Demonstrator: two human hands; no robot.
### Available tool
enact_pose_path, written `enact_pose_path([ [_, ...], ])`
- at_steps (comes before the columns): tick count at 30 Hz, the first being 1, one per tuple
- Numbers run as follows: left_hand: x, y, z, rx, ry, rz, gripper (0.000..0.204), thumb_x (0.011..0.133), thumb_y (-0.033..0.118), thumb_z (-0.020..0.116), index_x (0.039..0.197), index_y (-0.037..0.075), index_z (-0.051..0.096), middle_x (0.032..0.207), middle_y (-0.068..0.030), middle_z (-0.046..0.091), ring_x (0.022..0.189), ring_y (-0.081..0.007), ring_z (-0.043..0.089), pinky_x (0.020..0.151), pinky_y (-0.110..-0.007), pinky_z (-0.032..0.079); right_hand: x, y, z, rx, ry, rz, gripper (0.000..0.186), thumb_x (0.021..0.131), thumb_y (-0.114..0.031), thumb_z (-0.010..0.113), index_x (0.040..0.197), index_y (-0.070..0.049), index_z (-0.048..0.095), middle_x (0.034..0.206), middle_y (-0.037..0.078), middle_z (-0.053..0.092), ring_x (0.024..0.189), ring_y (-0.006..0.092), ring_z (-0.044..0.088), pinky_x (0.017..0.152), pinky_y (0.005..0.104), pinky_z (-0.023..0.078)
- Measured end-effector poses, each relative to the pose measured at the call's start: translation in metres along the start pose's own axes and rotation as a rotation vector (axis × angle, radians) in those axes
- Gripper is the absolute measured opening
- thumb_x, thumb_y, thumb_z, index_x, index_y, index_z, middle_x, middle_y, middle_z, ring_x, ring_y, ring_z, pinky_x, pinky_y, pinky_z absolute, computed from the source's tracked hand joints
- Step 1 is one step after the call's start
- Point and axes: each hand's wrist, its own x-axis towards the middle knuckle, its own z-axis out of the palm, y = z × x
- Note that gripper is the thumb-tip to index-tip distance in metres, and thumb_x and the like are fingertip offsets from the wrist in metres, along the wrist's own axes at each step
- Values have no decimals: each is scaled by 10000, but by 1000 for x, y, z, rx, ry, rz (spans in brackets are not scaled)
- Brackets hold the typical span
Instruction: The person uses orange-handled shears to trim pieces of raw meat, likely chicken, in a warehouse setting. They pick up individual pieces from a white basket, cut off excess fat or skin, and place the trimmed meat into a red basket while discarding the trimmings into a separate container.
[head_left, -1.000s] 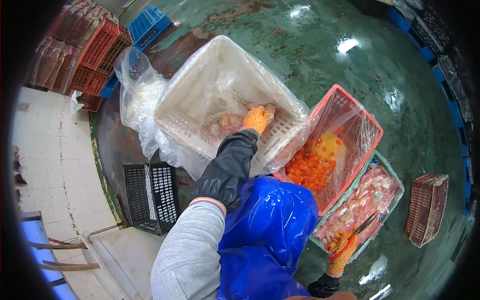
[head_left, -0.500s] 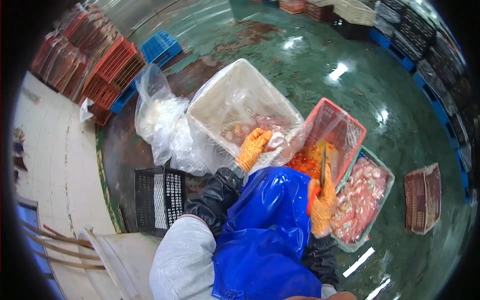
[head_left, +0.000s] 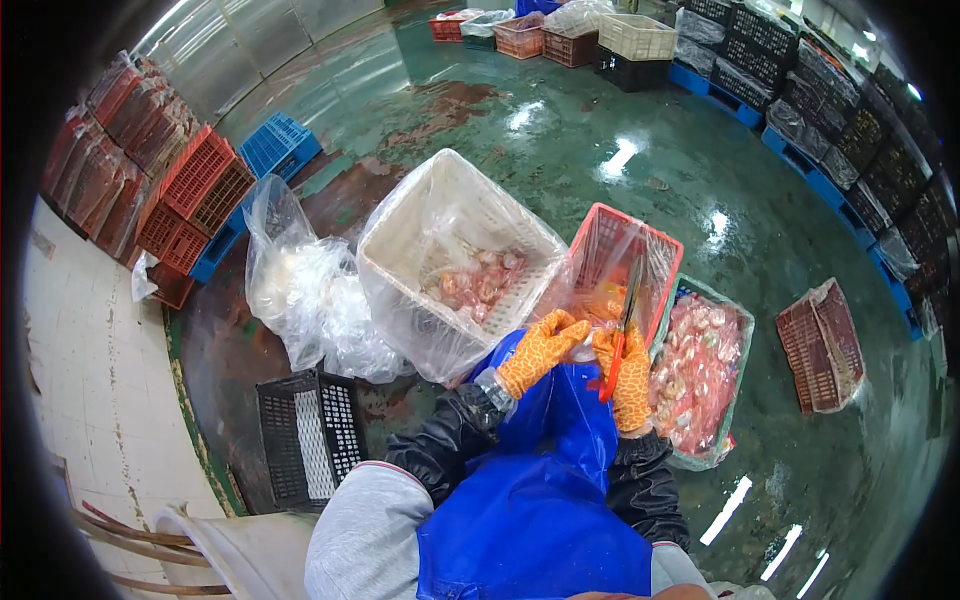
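My left hand (head_left: 543, 354), in an orange patterned glove, is closed on a pale, wet piece (head_left: 583, 347) just above my lap; its kind is hard to make out. Close beside it, my right hand (head_left: 630, 382) in a matching glove grips red-handled scissors (head_left: 613, 368), dark blades pointing away over the red basket (head_left: 668, 246). Orange-red bits lie in that lined basket, partly behind my hands. The large white basket (head_left: 395, 205), lined with clear plastic, holds pinkish, wet pieces (head_left: 480, 283). At the right, a green basket (head_left: 745, 350) is heaped with pink and whitish pieces (head_left: 698, 365).
A black basket (head_left: 285, 440) and a bunched clear plastic bag (head_left: 330, 300) lie at the left. A brown-red basket (head_left: 820, 345) sits on the wet green floor (head_left: 560, 150) at the right. Stacked crates (head_left: 205, 185) line the left wall; black crates (head_left: 750, 55) on blue pallets line the right.
My left hand has come out of the white basket toward my right hand with a pale piece. The right hand with the scissors has drawn in toward it, and the view has shifted.
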Motion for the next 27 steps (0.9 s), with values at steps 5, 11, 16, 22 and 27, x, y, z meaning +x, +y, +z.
enact_pose_path([
  [5, -20, 6, 0, -301, -310, -219, 250, 898, 304, 489, 1042, 109, 551, 716, 9, 552, 580, -69, 510, 475, -206, 399, -20, -47, 18, 176, -94, 120, 447, 807, 19, 555, 1234, -48, 442, 889, 11, 535, 717, 91, 507, 571, 202, 433],
  [11, -35, 32, 11, -164, -117, -205, 375, 896, 477, 427, 964, 136, 568, 612, 0, 539, 424, -62, 461, 352, -172, 317, -11, -23, 18, 144, -30, 124, 413, 829, -34, 570, 1223, -21, 450, 889, 18, 549, 712, 94, 516, 575, 183, 426],
  [16, -9, 0, -8, -289, 92, -116, 397, 880, 501, 443, 928, 123, 556, 535, -1, 505, 368, -90, 453, 316, -206, 326, -11, -18, 8, 417, 3, 296, 344, 876, -117, 539, 1197, -21, 464, 847, 38, 550, 693, 90, 532, 554, 207, 452],
  [22, 19, 10, -28, -243, 538, 24, 372, 902, 450, 438, 932, 100, 559, 562, -45, 540, 413, -99, 479, 362, -233, 373, -45, -19, -3, -219, -246, 254, 461, 843, -168, 610, 1251, -56, 427, 830, -26, 528, 724, 49, 486, 639, 172, 416],
  [27, 23, -11, -7, 184, 594, 389, 371, 924, 369, 428, 1011, 35, 564, 774, -115, 587, 652, -187, 545, 565, -305, 430, -39, -27, 11, -301, -349, 270, 445, 839, -222, 623, 1210, -43, 457, 750, -40, 504, 675, 33, 444, 606, 184, 380],
])
